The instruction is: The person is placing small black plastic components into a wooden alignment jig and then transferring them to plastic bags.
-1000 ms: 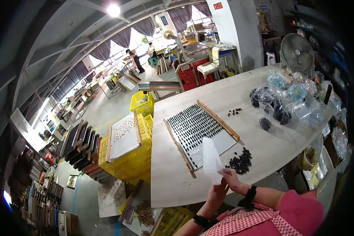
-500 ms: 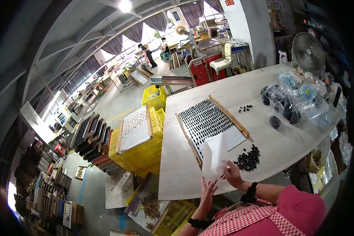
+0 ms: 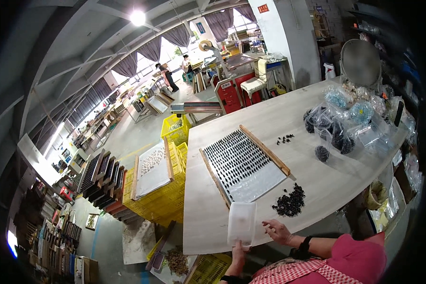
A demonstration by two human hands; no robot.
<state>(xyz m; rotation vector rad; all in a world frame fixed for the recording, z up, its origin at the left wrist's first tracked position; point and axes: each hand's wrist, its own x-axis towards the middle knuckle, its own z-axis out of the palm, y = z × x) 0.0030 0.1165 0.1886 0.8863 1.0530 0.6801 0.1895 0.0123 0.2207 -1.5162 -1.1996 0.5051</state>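
Big pale table sits under work. Left hand pinches near end of white tray; tray sticks out ahead of that hand. Right hand, just beside tray, fingers loose and apart, nothing seen in it. Past right hand: heap of black bits. Past tray: white board, rows of black bits, wood strips at sides. Step looks like handling tray; next move seems to need firm pinch, care near rows.

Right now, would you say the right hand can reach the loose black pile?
Probably yes: the right hand looks empty, close to the loose black pile, with only tabletop showing between them.
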